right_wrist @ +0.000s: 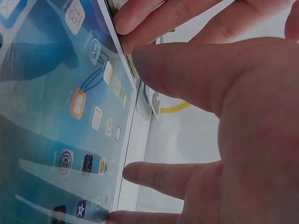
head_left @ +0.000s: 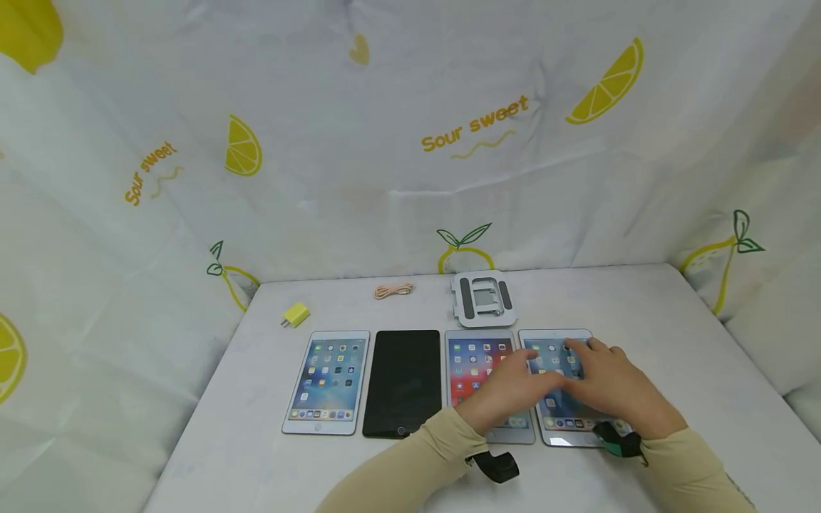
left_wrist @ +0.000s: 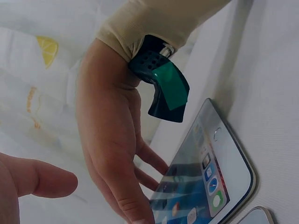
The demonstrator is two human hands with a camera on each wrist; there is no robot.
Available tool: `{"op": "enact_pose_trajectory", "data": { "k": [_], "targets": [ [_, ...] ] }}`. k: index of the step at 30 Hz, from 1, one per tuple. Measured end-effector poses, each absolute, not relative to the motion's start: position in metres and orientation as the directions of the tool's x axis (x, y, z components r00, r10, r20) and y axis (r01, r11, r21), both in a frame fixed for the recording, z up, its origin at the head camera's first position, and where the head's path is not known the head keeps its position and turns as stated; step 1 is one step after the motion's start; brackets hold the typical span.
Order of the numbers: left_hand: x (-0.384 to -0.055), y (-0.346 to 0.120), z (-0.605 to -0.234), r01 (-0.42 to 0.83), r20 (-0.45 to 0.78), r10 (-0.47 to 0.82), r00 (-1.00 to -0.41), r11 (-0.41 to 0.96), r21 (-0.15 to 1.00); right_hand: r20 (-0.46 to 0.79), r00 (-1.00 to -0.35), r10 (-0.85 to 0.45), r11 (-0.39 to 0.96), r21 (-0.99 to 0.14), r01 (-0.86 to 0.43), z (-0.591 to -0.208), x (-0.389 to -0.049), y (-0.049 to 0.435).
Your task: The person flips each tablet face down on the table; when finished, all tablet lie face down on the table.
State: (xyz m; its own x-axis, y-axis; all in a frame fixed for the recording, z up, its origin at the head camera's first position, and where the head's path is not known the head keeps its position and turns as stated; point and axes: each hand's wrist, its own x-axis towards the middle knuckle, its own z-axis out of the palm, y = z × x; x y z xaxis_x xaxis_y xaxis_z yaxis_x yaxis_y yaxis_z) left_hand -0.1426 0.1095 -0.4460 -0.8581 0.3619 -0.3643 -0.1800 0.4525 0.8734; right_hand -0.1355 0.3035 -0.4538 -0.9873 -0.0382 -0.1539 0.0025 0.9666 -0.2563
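My right hand (head_left: 618, 381) is spread over the rightmost white tablet (head_left: 564, 407), whose lit screen shows rows of app icons. In the right wrist view, that hand's fingers (right_wrist: 159, 177) lie relaxed close to the tablet's edge. My left hand (head_left: 516, 388) reaches across the neighbouring tablet with a red and blue screen (head_left: 463, 356), its fingertips near the rightmost tablet's left side. Its thumb (left_wrist: 49, 179) sticks out straight in the left wrist view. Neither hand has anything gripped. Part of the rightmost tablet is hidden under the hands.
To the left lie a black tablet (head_left: 405, 377) with a dark screen and another white tablet (head_left: 330, 377), lit blue. Behind the row are a yellow charger plug (head_left: 296, 314), a bundled pinkish cable (head_left: 393, 291) and a folded silver-white stand (head_left: 468, 296). A printed white cloth (head_left: 359, 214) hangs behind.
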Motion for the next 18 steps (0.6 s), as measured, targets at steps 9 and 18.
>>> {"op": "enact_pose_trajectory", "data": {
  "k": [9, 18],
  "targets": [
    [-0.1424, 0.1100, -0.4489, -0.193, -0.341, 0.354, -0.871, 0.392, 0.900, -0.146, -0.988, -0.053, 0.969, -0.247, -0.015, -0.4559, -0.1367, 0.3051],
    [-0.1402, 0.1091, -0.4484, -0.245, -0.359, 0.357, -0.862, 0.325, 0.913, -0.164, -0.984, -0.066, 0.966, -0.259, -0.022, -0.4546, -0.1372, 0.3058]
  ]
}}
